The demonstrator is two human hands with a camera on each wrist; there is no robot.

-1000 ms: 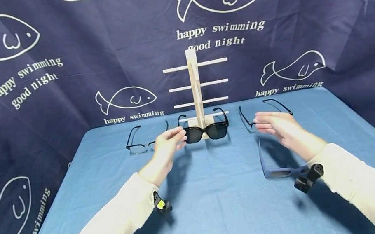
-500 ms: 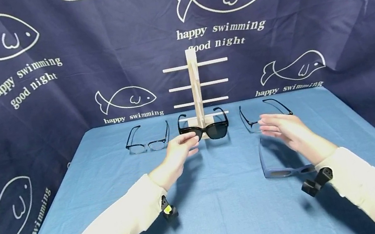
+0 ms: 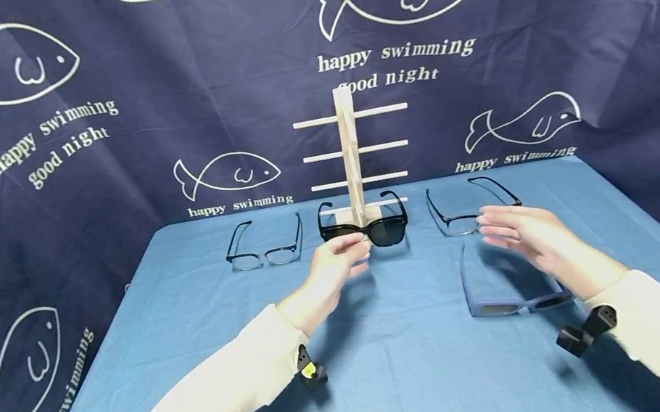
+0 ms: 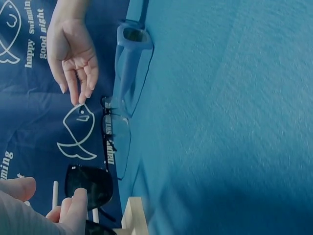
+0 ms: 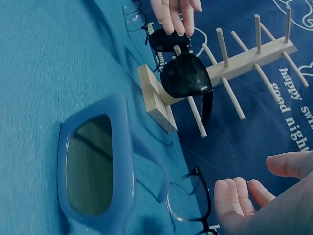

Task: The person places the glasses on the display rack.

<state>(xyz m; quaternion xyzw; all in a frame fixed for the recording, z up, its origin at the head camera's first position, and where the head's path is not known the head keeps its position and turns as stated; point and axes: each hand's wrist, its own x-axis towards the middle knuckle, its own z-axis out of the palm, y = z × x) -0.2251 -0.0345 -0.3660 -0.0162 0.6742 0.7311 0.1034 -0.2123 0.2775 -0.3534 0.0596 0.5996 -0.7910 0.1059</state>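
At the wooden rack's (image 3: 350, 151) lowest pegs, head view: black sunglasses (image 3: 387, 231), your left hand (image 3: 330, 274) in front of one lens, fingers loosely extended, pinching nothing; can't tell contact. Your right hand (image 3: 530, 235) hangs near the clear glasses (image 3: 458, 219) and blue sunglasses (image 3: 523, 305), fingers close together. Left wrist view: your left thumb stands apart from the fingers. Right wrist view: right thumb likewise, nothing gripped. Black pair looks light, stiff, slick (lenses probably smudge easily), so take it by the outer frame corners near the hinges.
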